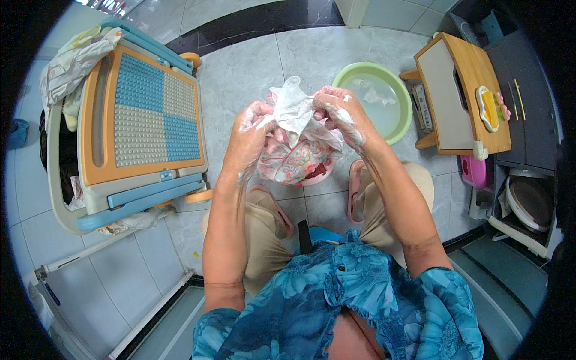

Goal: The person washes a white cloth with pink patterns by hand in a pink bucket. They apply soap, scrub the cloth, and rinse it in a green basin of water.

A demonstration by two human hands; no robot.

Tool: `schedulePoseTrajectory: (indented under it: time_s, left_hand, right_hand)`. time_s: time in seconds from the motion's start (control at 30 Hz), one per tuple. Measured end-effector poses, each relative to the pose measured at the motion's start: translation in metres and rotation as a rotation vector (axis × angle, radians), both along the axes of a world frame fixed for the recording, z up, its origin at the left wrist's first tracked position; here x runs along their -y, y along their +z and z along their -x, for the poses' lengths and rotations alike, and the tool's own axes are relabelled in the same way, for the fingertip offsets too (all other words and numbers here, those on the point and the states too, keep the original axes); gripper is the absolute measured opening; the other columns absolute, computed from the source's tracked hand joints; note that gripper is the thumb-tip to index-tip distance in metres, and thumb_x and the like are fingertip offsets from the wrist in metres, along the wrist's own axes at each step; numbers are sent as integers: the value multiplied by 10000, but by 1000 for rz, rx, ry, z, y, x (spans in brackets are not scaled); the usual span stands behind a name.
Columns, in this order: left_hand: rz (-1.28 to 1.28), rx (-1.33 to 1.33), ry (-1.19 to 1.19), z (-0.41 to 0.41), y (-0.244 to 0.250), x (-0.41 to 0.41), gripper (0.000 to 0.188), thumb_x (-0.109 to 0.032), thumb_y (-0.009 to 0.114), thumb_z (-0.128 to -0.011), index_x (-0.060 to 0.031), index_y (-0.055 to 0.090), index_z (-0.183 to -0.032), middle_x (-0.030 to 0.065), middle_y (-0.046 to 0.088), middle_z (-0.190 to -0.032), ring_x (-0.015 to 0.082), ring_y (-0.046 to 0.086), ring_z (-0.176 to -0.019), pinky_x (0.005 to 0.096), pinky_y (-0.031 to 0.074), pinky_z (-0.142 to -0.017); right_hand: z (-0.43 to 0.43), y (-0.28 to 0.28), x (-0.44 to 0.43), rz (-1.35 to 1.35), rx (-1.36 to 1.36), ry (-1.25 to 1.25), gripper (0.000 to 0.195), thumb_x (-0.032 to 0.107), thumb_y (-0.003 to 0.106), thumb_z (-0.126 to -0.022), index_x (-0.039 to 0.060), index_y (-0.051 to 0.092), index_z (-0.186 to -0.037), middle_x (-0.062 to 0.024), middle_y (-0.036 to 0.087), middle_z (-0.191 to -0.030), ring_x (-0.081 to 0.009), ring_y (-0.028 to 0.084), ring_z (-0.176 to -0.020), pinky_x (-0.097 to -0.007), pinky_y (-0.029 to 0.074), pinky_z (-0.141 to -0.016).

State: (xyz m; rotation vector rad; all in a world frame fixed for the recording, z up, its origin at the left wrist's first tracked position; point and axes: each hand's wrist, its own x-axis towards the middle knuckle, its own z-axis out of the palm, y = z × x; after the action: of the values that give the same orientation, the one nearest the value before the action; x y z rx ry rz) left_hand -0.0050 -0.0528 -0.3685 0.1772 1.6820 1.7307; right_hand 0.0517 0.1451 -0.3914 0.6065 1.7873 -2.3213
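A small white cloth (291,108) is stretched between my two hands. My left hand (255,130), streaked with white suds, pinches its left side. My right hand (340,112), also coated with suds, pinches the right side. Just below hangs or lies a bunched white fabric with a red and pink floral print (299,159), over a pink basin (318,179) that is mostly hidden; some dark red fabric shows at its edge. Whether the white cloth is part of the printed fabric I cannot tell. A light green basin (407,105) to the right holds cloudy water and a submerged white cloth (377,96).
At the left stands a blue and orange play table with a studded top (157,112), clothes (74,67) draped over its far corner. A wooden stool-like stand (472,76) and a dark cabinet (517,103) are at the right. Pink slippers (355,191) are on my feet.
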Motion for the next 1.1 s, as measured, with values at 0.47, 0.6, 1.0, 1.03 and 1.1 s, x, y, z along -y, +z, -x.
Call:
schedulePoseTrajectory:
  time_s: [0.47, 0.6, 1.0, 1.03, 1.1]
  left_hand:
    - [265, -356, 139, 8, -24, -6, 54, -43, 586, -829, -52, 555, -873, 12, 572, -743, 53, 487, -589, 196, 365, -486]
    - [490, -605, 158, 12, -12, 3, 147, -9, 536, -767, 9, 606, -895, 75, 587, -683, 124, 534, -612, 280, 420, -545]
    - [-674, 388, 125, 13, 13, 4, 251, -125, 432, -911, 38, 557, -1055, 135, 634, -1048, 232, 602, -1016, 381, 469, -923]
    - [-684, 385, 132, 13, 11, 3, 245, -125, 427, -920, 35, 555, -1053, 134, 633, -1052, 230, 603, -1012, 380, 470, -921]
    - [-701, 384, 146, 11, 7, -4, 234, -127, 417, -938, 29, 552, -1048, 132, 631, -1059, 228, 605, -1005, 377, 471, -917]
  right_hand:
    - [0, -26, -13, -575, -348, 15, 126, 120, 617, -805, 15, 608, -875, -15, 593, -733, -97, 523, -610, -248, 432, -538]
    - [-8, 21, -20, -886, -261, -62, 186, 131, 583, -756, -33, 612, -840, -156, 593, -664, -255, 594, -617, -360, 455, -595]
    - [-2, 40, -16, 97, -156, -103, 218, 255, 497, -921, 53, 577, -918, 23, 529, -791, -80, 482, -710, -262, 419, -605]
    - [-3, 40, -9, 207, -57, -160, 234, 264, 475, -930, 54, 572, -888, 17, 529, -765, -79, 483, -667, -265, 425, -568]
    - [-1, 30, -7, 487, -38, -163, 259, 277, 463, -959, 45, 561, -1017, -27, 591, -915, -112, 574, -831, -290, 495, -763]
